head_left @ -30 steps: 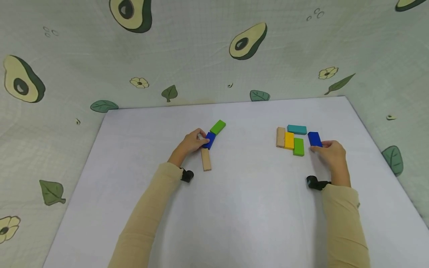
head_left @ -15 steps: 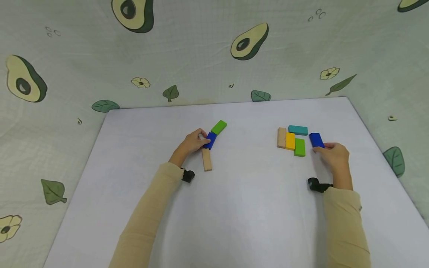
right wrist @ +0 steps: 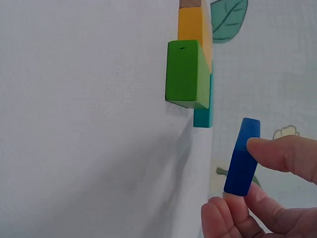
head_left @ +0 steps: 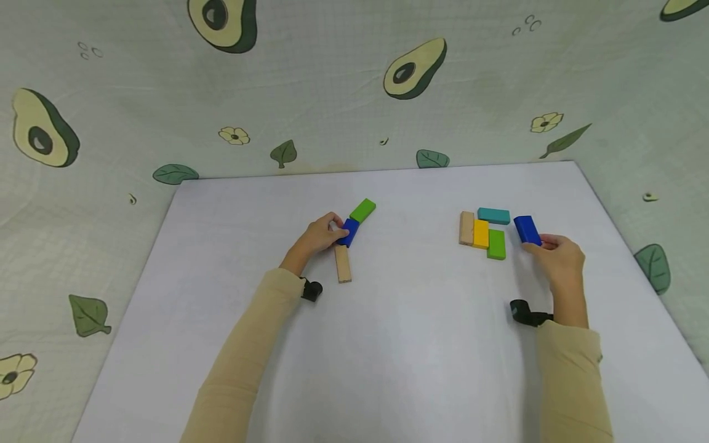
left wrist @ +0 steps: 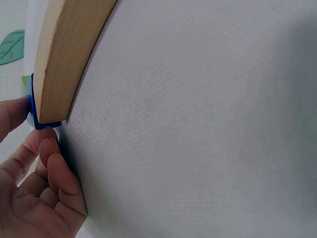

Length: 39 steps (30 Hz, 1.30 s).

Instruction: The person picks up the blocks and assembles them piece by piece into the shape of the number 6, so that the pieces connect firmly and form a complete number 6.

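On the left, my left hand (head_left: 320, 234) pinches a blue block (head_left: 349, 232) between thumb and fingers. A green block (head_left: 362, 210) extends from its far end, and a plain wooden block (head_left: 343, 264) from its near end, making a bent line. In the left wrist view the wooden block (left wrist: 69, 59) partly covers the blue one (left wrist: 32, 111). My right hand (head_left: 559, 261) grips another blue block (head_left: 527, 231) by its near end. The right wrist view shows that blue block (right wrist: 242, 161) tilted and raised off the table, thumb on one side, fingers underneath.
Left of the right hand lies a group of blocks: a wooden one (head_left: 467, 228), a yellow one (head_left: 480, 234), a green one (head_left: 496, 245) and a teal one (head_left: 493, 216). The white table (head_left: 410, 344) ends at a patterned cloth (head_left: 332, 80) behind.
My right hand has shifted slightly right and nearer to me, and its blue block has lifted and tilted. The left hand and its blocks stay in place.
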### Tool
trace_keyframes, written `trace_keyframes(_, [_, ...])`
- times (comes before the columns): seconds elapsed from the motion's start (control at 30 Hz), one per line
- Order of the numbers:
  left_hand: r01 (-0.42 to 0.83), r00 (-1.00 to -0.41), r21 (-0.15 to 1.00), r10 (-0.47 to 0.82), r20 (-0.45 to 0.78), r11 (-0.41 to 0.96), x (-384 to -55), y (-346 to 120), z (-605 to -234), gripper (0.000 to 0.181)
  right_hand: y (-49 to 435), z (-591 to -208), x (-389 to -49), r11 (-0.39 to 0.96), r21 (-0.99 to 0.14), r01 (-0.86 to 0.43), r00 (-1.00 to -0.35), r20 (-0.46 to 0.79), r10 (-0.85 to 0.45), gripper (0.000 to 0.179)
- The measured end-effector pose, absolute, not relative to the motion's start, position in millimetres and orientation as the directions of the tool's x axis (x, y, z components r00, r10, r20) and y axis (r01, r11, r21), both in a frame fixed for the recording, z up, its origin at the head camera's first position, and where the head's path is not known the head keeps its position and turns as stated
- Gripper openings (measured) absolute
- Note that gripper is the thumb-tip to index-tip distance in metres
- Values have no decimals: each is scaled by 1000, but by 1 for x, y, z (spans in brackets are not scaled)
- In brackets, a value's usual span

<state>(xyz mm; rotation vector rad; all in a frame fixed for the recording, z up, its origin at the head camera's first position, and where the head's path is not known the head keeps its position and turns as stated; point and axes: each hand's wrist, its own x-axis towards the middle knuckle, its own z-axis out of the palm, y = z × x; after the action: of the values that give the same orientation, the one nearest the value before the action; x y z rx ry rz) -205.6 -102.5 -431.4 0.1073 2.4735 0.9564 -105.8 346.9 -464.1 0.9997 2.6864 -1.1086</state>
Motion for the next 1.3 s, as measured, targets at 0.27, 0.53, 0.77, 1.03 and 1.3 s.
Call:
trace_keyframes(0.27, [-99, -880, 655, 241, -408, 749, -206, -102, -431, 31, 357, -487, -105, 573, -624, 531, -823, -220, 523, 89])
trace_keyframes(0.53, [-99, -882, 647, 235, -409, 756, -206, -102, -430, 32, 327, -463, -95, 577, -635, 514, -835, -214, 507, 73])
trace_keyframes(0.77, [-101, -882, 643, 232, -411, 759, -205, -101, -428, 33, 318, -484, -91, 654, -621, 431, -880, -130, 457, 76])
trace_keyframes(1.03, [-107, -877, 634, 228, -423, 766, -205, -101, -427, 33, 302, -489, -85, 671, -645, 367, -907, -87, 412, 77])
trace_keyframes(1.3, [-109, -878, 631, 224, -424, 768, -204, -101, -427, 32, 276, -482, -77, 691, -676, 257, -951, -49, 306, 65])
